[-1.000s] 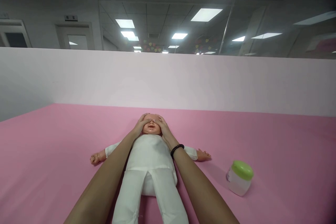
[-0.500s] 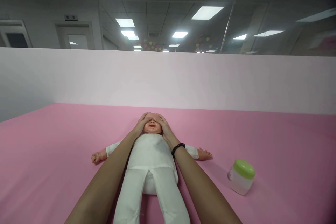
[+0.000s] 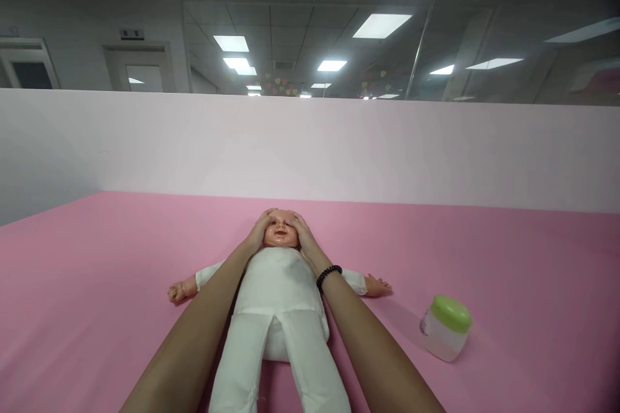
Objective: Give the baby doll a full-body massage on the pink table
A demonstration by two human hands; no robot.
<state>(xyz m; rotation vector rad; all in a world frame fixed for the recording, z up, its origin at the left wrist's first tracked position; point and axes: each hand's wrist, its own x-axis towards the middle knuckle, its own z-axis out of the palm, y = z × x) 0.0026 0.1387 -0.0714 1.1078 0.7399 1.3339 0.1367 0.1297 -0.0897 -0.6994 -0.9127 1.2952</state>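
both hands (image 3: 281,227) cup the sides of the doll's head (image 3: 281,236), thumbs resting on its face near the eyes.

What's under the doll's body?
Beneath the doll is the pink surface, visible between its legs and around its arms. Whatever lies directly under the torso is covered by the doll itself, so I can't tell.

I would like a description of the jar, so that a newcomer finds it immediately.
On the pink mat, a white-clothed baby doll lies on its back. Look right, beyond the doll's outstretched arm: the jar stands there alone. Its bright green lid sets it apart from the doll's white clothing.
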